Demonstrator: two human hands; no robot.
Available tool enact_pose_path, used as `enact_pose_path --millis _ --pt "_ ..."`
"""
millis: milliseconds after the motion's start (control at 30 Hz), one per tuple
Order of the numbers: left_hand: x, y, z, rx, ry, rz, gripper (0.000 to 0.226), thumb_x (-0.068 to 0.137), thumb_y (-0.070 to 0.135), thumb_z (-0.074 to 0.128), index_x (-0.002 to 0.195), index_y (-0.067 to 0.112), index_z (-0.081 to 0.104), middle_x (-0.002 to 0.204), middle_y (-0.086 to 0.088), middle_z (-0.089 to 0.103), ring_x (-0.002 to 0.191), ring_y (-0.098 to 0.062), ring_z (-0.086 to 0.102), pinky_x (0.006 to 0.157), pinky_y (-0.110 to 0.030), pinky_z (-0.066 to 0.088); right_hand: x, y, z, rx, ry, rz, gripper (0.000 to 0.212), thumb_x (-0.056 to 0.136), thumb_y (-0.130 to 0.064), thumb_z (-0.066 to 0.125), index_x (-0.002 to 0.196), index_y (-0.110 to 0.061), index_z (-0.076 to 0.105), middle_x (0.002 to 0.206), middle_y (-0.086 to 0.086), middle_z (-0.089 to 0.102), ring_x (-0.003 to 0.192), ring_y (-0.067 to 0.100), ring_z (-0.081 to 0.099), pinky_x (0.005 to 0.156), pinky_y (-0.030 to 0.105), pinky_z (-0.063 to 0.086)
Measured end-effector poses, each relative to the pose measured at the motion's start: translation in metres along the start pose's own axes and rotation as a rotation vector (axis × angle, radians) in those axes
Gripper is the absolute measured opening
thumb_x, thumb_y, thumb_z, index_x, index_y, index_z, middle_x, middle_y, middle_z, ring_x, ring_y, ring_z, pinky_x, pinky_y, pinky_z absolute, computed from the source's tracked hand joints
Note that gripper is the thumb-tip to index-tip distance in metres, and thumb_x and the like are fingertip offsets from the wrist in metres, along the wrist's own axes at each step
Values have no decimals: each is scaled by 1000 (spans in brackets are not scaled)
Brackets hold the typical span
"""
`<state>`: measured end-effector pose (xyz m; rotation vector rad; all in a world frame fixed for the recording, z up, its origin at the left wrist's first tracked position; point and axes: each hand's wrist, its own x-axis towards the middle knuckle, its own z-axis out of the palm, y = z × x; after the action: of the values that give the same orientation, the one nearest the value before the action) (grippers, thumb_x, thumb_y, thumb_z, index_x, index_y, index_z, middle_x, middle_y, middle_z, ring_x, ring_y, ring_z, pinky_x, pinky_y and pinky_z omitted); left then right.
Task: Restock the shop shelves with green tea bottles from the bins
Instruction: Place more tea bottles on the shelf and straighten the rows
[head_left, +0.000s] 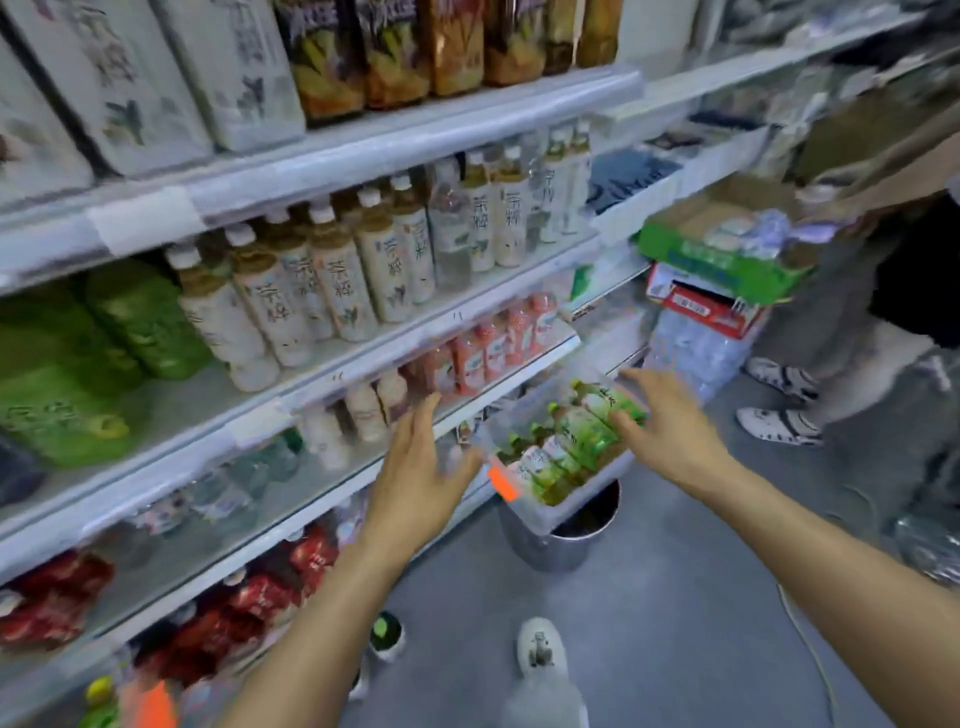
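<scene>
Green tea bottles, location? (A)

Packed in a clear bin with an orange tag. The bin sits tilted on a metal bucket on the floor, just beside the low end of the shelves. (B)

Hands? (A)

Left hand: flat, fingers straight, holding nothing, between the shelf edge and the bin's near corner. Right hand: spread over the far end of the bin, fingers loose, nothing gripped. The fingertips may touch the top bottle; with the motion blur I cannot tell. (B)

Progress? (A)

I judge it the start of a pick. No bottle lifted. The bin looks well filled, crowded with caps and labels, so most of the stock is left to move. (B)

Anything shelved already? (A)

Cannot say. The middle shelf carries white-label tea bottles and, at left, big green bottles. Below them are pink bottles, and lowest down red bottles. No small green ones like the bin's show on any shelf, and I cannot identify the target slot. (B)

Other notes? (A)

A second person stands at right, near stacked cardboard boxes. Likely next: close on a bottle or two, lift out, find the gap on the shelf. (B)
</scene>
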<state>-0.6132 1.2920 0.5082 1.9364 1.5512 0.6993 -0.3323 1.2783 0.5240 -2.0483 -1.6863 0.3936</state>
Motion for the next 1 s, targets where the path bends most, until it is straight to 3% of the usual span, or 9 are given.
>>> enact_pose_path --millis 100,267,433,633,800,900,1000 --pt "57 -4 58 -99 -87 -116 76 94 39 64 155 24 23 158 -3 32 141 -22 39 113 -37 35 53 58 16 5 -97 68 50 93 -21 65 139 -8 51 135 17 53 130 34 47 103 45 41" --pt "145 -6 153 -319 -233 -446 74 93 38 66 155 23 27 150 -5 43 125 -21 54 107 -45 45 136 140 43 -10 -273 191 50 93 -21 65 140 -7 51 135 18 55 126 34 51 104 41 41" --pt "202 -23 232 -362 -336 -647 70 94 35 67 152 20 32 137 -5 51 119 -24 56 104 -46 47 191 200 84 -31 -381 286 51 93 -20 65 139 -4 51 134 23 54 126 36 50 105 40 39" --pt "239 -53 311 -406 -363 -809 59 95 35 65 146 20 39 132 -6 58 105 -18 60 82 -28 45 238 263 138 -64 -551 348 58 92 -19 66 144 -3 44 141 24 47 132 38 44 109 39 33" --pt "271 -57 390 -473 -355 -873 68 94 35 67 151 18 33 150 -12 46 133 -27 49 111 -37 40 279 305 184 -108 -531 338 59 96 -15 59 147 0 36 141 28 44 130 43 41 107 44 35" --pt "295 -55 440 -461 -292 -885 79 91 40 70 154 18 27 155 -14 35 140 -31 40 114 -42 37 303 325 209 -145 -563 291 51 98 -12 51 145 0 37 137 27 47 125 43 44 100 46 40" --pt "312 -57 484 -347 -235 -918 104 83 57 72 158 19 11 159 -20 24 140 -42 38 112 -49 37 316 339 229 -190 -611 275 44 97 -17 50 137 0 41 133 27 47 121 41 44 95 46 43"
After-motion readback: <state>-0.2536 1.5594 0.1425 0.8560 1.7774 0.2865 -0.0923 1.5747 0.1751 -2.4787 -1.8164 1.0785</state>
